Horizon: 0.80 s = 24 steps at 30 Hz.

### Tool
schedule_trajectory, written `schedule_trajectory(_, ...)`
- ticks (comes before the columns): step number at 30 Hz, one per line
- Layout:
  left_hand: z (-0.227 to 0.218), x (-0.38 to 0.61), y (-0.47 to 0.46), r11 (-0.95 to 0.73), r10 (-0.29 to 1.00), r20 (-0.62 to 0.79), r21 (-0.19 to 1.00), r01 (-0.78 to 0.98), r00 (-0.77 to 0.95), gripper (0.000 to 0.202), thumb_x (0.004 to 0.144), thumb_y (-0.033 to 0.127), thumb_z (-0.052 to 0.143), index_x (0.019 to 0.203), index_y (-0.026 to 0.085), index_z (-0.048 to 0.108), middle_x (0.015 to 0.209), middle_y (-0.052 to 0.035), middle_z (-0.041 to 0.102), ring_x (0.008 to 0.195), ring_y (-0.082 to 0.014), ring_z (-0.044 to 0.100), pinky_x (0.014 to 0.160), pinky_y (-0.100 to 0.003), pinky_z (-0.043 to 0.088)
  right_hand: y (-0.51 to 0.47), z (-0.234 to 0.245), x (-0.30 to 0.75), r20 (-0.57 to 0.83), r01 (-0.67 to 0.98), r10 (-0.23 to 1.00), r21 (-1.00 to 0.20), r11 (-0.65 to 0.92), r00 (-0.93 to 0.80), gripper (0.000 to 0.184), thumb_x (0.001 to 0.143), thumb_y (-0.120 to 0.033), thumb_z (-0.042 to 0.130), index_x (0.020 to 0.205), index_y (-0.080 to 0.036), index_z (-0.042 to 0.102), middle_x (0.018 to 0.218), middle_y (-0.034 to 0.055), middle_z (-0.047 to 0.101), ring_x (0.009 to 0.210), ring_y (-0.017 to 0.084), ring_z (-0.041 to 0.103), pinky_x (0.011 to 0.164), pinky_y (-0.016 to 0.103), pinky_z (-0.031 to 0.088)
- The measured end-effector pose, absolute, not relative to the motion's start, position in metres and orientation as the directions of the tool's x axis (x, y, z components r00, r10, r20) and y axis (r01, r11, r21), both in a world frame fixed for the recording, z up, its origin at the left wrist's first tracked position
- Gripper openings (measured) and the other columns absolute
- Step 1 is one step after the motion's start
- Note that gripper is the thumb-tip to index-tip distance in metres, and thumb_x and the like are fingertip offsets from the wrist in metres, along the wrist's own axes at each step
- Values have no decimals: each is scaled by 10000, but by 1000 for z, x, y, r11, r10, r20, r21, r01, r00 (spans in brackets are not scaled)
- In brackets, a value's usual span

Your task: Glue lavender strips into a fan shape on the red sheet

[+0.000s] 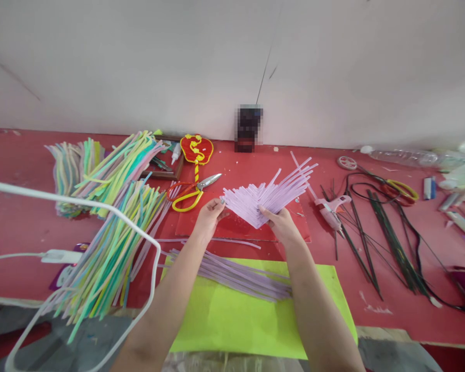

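Observation:
Between my hands is a V-shaped piece woven from lilac pipe cleaners point(251, 202), its point turned toward me and long loose ends fanning up to the right. My left hand point(212, 214) pinches the left tip of the weave between thumb and fingers. My right hand point(279, 223) grips it near the lower middle, thumb on top. A red board point(201, 227) lies beneath the piece. Closer to me, a bundle of loose lilac pipe cleaners point(244, 279) rests on a lime-green sheet point(232, 325), partly behind my forearms.
Scissors point(194, 194) with red and yellow handles lie left of the board. Big bundles of coloured pipe cleaners point(112, 248) fill the left side, crossed by a white cable point(139, 227). To the right are a glue gun point(331, 212), dark green stems point(395, 243) and a clear bottle point(403, 156).

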<state>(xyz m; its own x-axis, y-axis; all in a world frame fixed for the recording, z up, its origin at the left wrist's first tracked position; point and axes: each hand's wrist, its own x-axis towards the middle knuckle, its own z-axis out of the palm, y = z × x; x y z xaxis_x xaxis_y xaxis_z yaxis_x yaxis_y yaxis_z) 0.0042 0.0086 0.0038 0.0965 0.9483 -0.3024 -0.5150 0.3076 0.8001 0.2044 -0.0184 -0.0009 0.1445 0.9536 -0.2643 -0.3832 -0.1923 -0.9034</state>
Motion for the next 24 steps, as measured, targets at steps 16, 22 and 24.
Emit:
schedule_trajectory(16, 6, 8, 5, 86, 996, -87, 993, -82, -10, 269, 668, 410, 724, 735, 168, 626, 743, -42, 719, 776, -222, 708, 700, -309, 558, -17, -6, 201, -205, -326, 957, -936, -130, 207, 499, 532, -382, 854, 973, -195, 713, 1073, 69, 721, 1041, 285, 661, 889, 400, 563)
schedule_trajectory(22, 3, 6, 2, 8, 999, -6, 999, 39, -41, 180, 747, 355, 655, 761, 179, 623, 778, -38, 722, 786, -209, 707, 728, -300, 551, -16, -10, 201, -213, -288, 948, -947, -141, 236, 479, 538, -362, 852, 966, -192, 721, 1078, 66, 719, 1055, 287, 654, 918, 417, 548)
schedule_trajectory(24, 3, 6, 1, -26, 998, 30, 995, 94, -48, 176, 771, 356, 633, 786, 180, 634, 802, -39, 725, 804, -203, 703, 749, -289, 541, -15, -10, 200, -210, -266, 948, -953, -145, 237, 502, 531, -363, 854, 985, -194, 720, 1094, 66, 712, 1070, 295, 646, 925, 427, 543)
